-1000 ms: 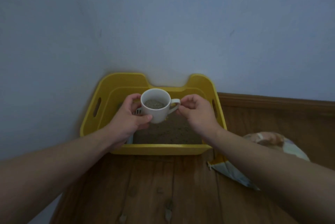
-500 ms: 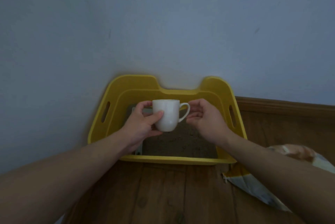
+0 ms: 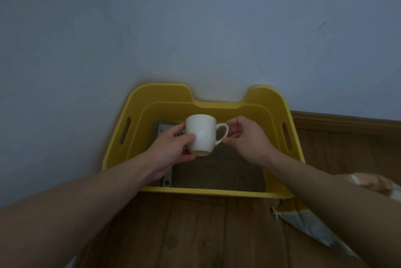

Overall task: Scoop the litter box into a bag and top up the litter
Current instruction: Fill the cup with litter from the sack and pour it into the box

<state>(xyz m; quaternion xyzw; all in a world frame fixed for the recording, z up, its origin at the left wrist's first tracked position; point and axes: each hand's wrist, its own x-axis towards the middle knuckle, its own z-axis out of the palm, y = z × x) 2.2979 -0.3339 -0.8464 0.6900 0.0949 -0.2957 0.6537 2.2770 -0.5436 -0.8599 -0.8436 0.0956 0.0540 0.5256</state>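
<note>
— One big yellow plastic litter box (image 3: pixel 275 120) w/ slot handles, against the blue wall, on a brown wood-plank floor (image 3: pixel 195 235). Inside?
— Brown grainy litter (image 3: pixel 219 170) across the bottom; grey slotted scoop (image 3: pixel 167 178) lying at its left side.
— Bag?
— Crinkly printed bag (image 3: pixel 308 222) on floor, touching box's front-right corner.
— Hands?
— Left hand (image 3: pixel 171 148) wrapped round a white ceramic mug (image 3: pixel 202 135), tipped away over the litter. Right hand (image 3: pixel 245 139) pinches its handle.
</note>
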